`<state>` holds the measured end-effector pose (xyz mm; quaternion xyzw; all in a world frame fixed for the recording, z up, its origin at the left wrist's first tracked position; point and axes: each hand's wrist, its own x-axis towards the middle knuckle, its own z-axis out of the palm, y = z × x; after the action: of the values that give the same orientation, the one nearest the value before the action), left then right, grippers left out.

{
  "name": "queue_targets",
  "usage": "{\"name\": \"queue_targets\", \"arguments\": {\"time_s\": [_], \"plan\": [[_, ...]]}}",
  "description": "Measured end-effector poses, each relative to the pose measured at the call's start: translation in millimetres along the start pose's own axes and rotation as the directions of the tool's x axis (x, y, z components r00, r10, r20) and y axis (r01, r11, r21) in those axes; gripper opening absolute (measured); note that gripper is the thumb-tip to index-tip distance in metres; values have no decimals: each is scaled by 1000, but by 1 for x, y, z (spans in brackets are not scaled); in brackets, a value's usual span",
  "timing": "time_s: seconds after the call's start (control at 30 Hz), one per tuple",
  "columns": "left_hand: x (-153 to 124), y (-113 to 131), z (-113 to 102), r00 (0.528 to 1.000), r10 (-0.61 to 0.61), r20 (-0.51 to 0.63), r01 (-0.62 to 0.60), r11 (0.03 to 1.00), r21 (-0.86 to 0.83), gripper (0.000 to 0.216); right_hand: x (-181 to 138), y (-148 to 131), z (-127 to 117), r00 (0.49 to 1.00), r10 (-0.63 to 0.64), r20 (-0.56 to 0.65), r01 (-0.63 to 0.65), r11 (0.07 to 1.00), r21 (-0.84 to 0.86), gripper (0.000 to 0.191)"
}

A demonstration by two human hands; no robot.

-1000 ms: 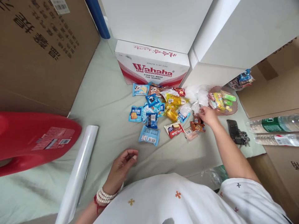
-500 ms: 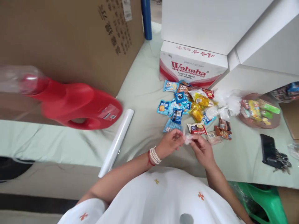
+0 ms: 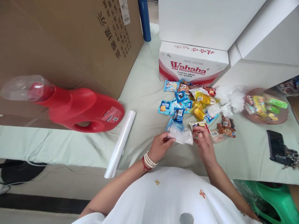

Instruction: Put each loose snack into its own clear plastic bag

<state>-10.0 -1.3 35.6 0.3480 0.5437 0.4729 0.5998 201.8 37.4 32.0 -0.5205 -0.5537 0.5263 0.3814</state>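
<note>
A small clear plastic bag (image 3: 183, 135) is pinched at its left end by my left hand (image 3: 159, 147), its fingers closed on the film. The bag stretches rightward over the table, partly covering a light-blue snack packet (image 3: 174, 123). At the bag's right end is my right hand (image 3: 206, 146), with fingers apart and curved; the fingertips are beside the bag's edge, and I see nothing gripped in them. Just behind these fingers lies a red-and-white snack packet (image 3: 198, 125), partly hidden. Beyond both hands sits a pile of small snacks, among them blue packets (image 3: 178, 115) and yellow packets (image 3: 198, 111).
Crumpled clear bags (image 3: 235, 99) lie beside a round pinkish dish (image 3: 277, 119) holding snacks. A white roll (image 3: 121, 144) and a red jug (image 3: 93, 109) are on the left. A Wahaba-style printed carton (image 3: 193, 67) stands behind. A phone (image 3: 276, 146) with keys (image 3: 291, 157) lies right.
The bunched plastic between my hands has spread out into an opened-out bag. My left hand has shifted slightly left, my right hand slightly right, and its fingers have parted.
</note>
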Motion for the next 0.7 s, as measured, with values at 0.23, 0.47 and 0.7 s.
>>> {"name": "queue_targets", "arguments": {"time_s": [0.23, 0.47, 0.7], "plan": [[2, -5, -7, 993, -21, -117, 4, 990, -139, 34, 3, -13, 0, 986, 34, 163, -26, 998, -50, 26], [1, -16, -15, 987, -61, -149, 21, 966, -256, 38, -10, 6, -4, 989, 86, 121, -97, 991, 89, 26], [-13, -12, -17, 959, 282, -21, -278, 954, 109, 20, 8, -17, 3, 990, -44, 137, 41, 999, 24, 30]]}}
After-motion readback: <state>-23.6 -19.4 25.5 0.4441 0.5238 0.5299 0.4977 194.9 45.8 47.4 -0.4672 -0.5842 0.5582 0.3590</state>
